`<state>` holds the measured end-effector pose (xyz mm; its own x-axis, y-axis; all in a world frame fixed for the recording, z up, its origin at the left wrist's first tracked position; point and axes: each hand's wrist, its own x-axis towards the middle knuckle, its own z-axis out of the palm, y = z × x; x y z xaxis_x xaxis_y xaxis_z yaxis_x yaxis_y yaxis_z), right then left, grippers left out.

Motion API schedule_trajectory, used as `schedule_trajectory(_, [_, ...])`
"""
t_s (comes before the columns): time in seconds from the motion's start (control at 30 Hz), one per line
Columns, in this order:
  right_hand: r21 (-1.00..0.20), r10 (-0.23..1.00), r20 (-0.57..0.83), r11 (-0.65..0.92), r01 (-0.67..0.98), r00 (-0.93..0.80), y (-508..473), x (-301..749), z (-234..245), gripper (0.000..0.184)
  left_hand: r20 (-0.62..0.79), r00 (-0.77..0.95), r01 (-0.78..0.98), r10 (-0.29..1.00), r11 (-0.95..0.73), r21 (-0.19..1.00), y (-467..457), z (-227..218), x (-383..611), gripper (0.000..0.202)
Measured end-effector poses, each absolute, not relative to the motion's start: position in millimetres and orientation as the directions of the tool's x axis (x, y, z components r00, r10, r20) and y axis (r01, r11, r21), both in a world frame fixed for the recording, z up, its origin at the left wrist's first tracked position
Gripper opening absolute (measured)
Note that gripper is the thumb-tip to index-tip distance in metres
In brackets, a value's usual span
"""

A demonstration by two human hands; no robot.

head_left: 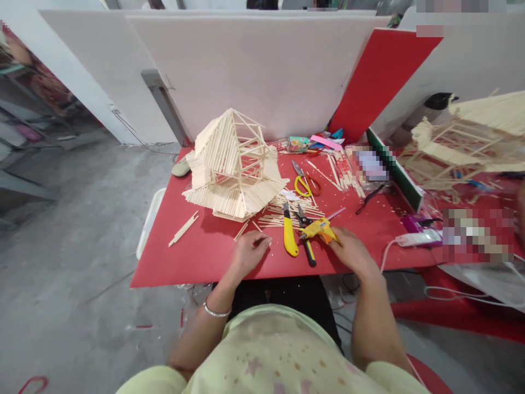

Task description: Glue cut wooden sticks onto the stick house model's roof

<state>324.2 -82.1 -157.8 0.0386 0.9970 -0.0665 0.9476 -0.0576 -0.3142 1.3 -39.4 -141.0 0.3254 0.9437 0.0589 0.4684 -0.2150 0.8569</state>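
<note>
My right hand (350, 250) is wrapped round a yellow glue gun (315, 227), whose nozzle points left over the tools. My left hand (249, 255) rests at the table's front with thumb and fingers pinched together; whatever they hold, if anything, is too small to name. Just beyond it stands a pavilion-like model of pale wooden sticks (217, 143), its roof partly covered and partly bare frame. Between my hands lie a yellow utility knife (289, 235) and black-and-yellow pliers (309, 253), partly under the glue gun. Loose sticks (275, 219) are heaped beside the model.
Scissors (302, 186) with yellow and red handles lie behind the tools. More sticks (338, 169) and a phone-like object (372, 165) are farther right. A green-edged divider (396, 169) separates a second stick model (447, 148). White panels (254, 71) border the red table (164, 268).
</note>
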Motion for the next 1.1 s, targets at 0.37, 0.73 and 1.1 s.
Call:
schedule_trajectory(0.37, [0.005, 0.997, 0.025, -0.068, 0.998, 0.068, -88, 294, -114, 0.043, 0.028, 0.004, 0.880, 1.000, -0.017, 0.475, -25, -140, -40, 0.024])
schedule_trajectory(0.73, [-0.446, 0.950, 0.033, 0.292, 0.846, -0.311, -60, 150, -102, 0.032, 0.029, -0.019, 0.886, 0.999, 0.003, 0.464, -17, -146, -68, 0.023])
schedule_trajectory(1.1, [-0.347, 0.921, -0.033, 0.353, 0.869, -0.388, -45, 106, -127, 0.041, -0.032, 0.037, 0.876, 0.999, -0.017, 0.482, -25, -152, -68, 0.017])
